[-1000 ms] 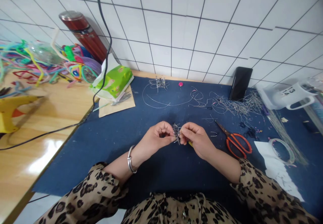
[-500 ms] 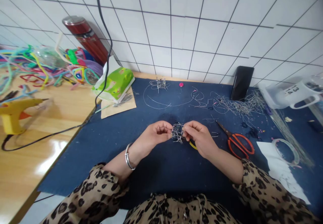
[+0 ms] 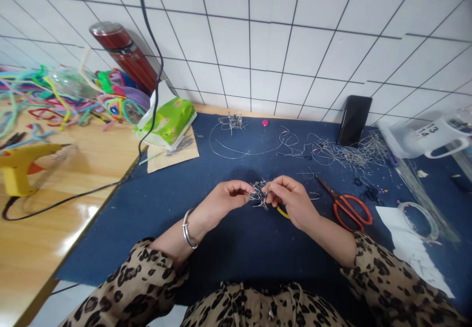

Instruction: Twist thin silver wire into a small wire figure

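Note:
A small tangle of thin silver wire point(image 3: 259, 193) hangs just above the dark blue mat point(image 3: 155, 204), held from both sides. My left hand point(image 3: 225, 203) pinches its left edge with closed fingers, a silver bangle on that wrist. My right hand point(image 3: 293, 200) pinches the right edge, fingers curled. A yellow-handled tool point(image 3: 283, 212) lies under my right hand, mostly hidden. Both sleeves are leopard print.
Orange-handled scissors point(image 3: 346, 206) lie right of my hands. Loose wire pieces point(image 3: 346, 155), a black phone point(image 3: 354, 120) and a white jug point(image 3: 431, 137) sit further back. A green tissue pack point(image 3: 167, 120), red flask point(image 3: 123, 54), pipe cleaners point(image 3: 66, 96) and yellow glue gun point(image 3: 20, 167) are left.
The wire tangle has been turned slightly between my fingers. My hands stay in the same spot, and the view has shifted a little.

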Demonstrator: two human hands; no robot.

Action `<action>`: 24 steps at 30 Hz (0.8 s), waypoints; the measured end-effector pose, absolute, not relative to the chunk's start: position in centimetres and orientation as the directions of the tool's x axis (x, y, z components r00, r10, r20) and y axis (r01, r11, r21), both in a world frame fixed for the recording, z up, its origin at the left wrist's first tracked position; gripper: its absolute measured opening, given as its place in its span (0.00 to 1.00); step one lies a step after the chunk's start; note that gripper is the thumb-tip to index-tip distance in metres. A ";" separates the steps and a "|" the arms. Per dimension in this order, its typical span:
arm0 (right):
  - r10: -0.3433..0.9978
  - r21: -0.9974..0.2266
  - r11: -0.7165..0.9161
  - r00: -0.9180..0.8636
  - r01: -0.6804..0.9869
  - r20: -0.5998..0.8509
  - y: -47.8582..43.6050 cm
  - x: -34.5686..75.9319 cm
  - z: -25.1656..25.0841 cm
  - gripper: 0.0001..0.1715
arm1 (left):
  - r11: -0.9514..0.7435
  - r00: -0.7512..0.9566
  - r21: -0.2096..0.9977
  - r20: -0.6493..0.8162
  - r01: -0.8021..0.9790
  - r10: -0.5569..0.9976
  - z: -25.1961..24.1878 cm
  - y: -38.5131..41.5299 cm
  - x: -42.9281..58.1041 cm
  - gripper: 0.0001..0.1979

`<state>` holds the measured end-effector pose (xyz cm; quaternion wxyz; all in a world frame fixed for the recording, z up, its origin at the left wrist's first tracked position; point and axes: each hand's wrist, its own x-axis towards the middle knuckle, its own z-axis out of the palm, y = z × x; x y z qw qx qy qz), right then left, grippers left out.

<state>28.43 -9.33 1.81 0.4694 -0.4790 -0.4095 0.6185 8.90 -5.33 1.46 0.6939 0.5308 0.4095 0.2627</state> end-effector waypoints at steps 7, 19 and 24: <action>0.973 -0.960 -0.223 -0.103 -0.170 -0.208 -9.4 28.5 1.8 0.12 | 0.315 0.533 0.949 -0.277 0.021 0.800 1.3 -5.2 8.7 0.07; 0.970 -0.955 -0.232 -0.116 -0.186 -0.213 -9.4 28.4 1.8 0.11 | 0.381 0.559 0.923 -0.286 -0.058 0.778 2.3 -5.6 9.1 0.04; 0.972 -0.952 -0.227 -0.111 -0.207 -0.208 -9.4 28.4 1.7 0.10 | 0.355 0.517 0.928 -0.252 -0.110 0.818 1.8 -5.7 9.1 0.09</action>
